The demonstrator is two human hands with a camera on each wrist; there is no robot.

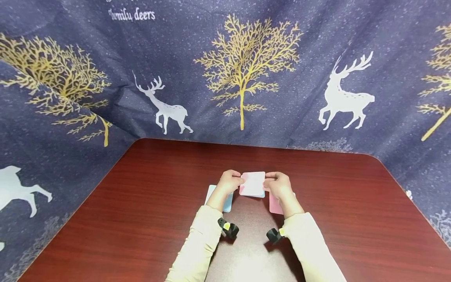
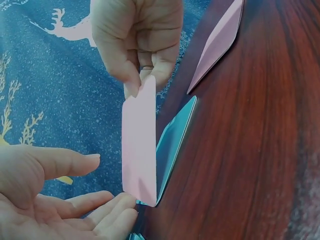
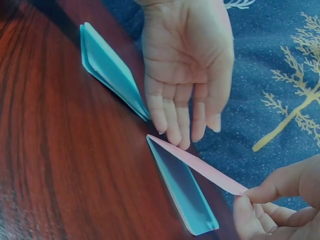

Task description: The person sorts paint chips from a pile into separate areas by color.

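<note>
The right hand [image 1: 280, 186] pinches a pink card [image 1: 253, 183] by its raised 3 o'clock edge, above a blue card [image 3: 189, 200]. The left hand [image 1: 229, 182], fingers straight, lies at 9 o'clock; a slack pinch could land the pink card askew.

Beyond the reddish-brown worktop's [image 1: 158, 172] far edge, we see a dark blue cloth [image 1: 310, 98] with a yellow tree [image 1: 242, 88] between white deer [image 1: 347, 102] left and right.

Two hands [image 1: 228, 183] [image 1: 280, 185] — cards [image 1: 253, 183] in three spots — one table [image 1: 141, 203].
</note>
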